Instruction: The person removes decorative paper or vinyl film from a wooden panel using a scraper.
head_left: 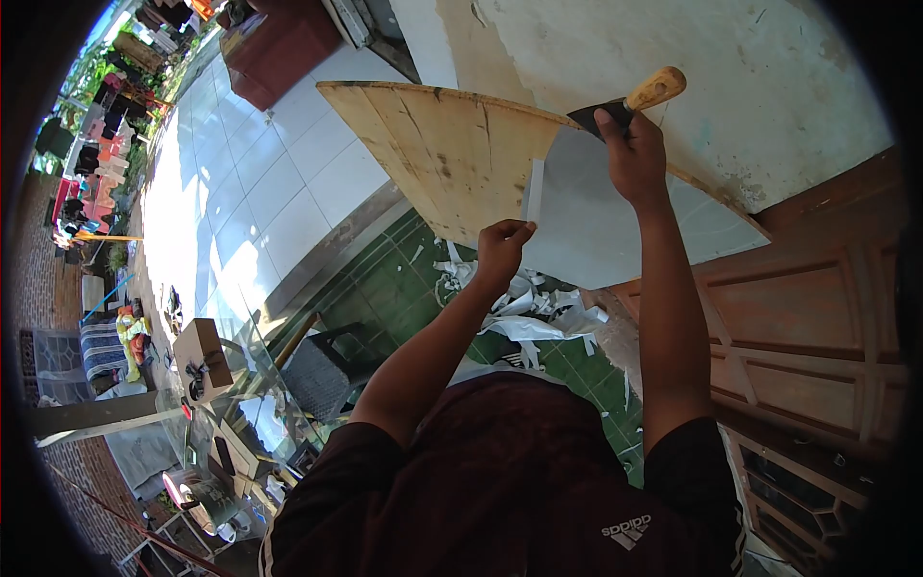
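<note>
A long wooden board (433, 154) with a curved far edge stands in front of me, its right part covered by a smooth light-grey sheet (582, 212). My right hand (637, 163) is closed on a putty knife (659, 87), thumb against its dark blade, the wooden handle pointing up and right. The blade is at the board's far edge, over the border of the sheet. My left hand (502, 252) is closed, thumb and finger pinching the lower end of a narrow white strip (536, 192) along the sheet's left edge.
Crumpled white strips (543, 317) litter the green tiled floor (385, 284) below the board. At right is a panelled wooden door (798, 308). A dark chair (322, 375), a glass tabletop (255, 385) and a cardboard box (202, 354) stand at left. A reddish-brown sofa (284, 53) stands behind.
</note>
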The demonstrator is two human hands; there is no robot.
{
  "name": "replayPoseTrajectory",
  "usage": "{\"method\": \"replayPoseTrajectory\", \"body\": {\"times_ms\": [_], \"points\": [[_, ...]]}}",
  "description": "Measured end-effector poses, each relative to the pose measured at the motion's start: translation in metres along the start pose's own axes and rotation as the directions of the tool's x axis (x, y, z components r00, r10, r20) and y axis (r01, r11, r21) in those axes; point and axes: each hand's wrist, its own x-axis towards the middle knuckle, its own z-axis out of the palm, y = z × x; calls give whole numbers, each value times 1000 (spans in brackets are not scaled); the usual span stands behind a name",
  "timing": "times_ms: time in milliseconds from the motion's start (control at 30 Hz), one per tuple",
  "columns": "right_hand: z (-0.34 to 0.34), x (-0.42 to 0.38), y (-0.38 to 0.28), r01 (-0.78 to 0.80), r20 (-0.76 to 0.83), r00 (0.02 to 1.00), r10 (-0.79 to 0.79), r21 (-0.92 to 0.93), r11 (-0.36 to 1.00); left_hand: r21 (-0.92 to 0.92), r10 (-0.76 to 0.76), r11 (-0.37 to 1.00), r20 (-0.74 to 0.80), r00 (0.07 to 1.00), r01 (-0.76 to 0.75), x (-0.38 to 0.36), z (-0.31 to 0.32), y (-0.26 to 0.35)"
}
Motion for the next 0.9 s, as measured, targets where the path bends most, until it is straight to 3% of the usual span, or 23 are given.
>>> {"method": "replayPoseTrajectory", "body": {"times_ms": [67, 167, 300, 400, 533, 900], "points": [[0, 1, 2, 16, -11, 1000, -16, 0, 1000, 12, 9, 1000, -3, 1000, -9, -1, 1, -9], [-1, 3, 3, 18, -6, 1000, -18, 2, 1000, 194, 43, 980, 41, 998, -50, -14, 1, -23], [1, 2, 2, 34, -9, 999, -34, -11, 999, 21, -45, 999, -26, 999, 46, -25, 0, -65], [-2, 2, 7, 19, 43, 999, -18, -33, 999, 109, -85, 990, -10, 996, 85, -31, -7, -81], [0, 6, 7, 37, -5, 999, -37, -27, 999, 218, -117, 969, -15, 993, 118, -41, -17, -89], [-1, 10, 8, 62, 4, 998, -62, -40, 997, 305, -284, 912, -14, 959, 274, -67, -33, -179]]}}
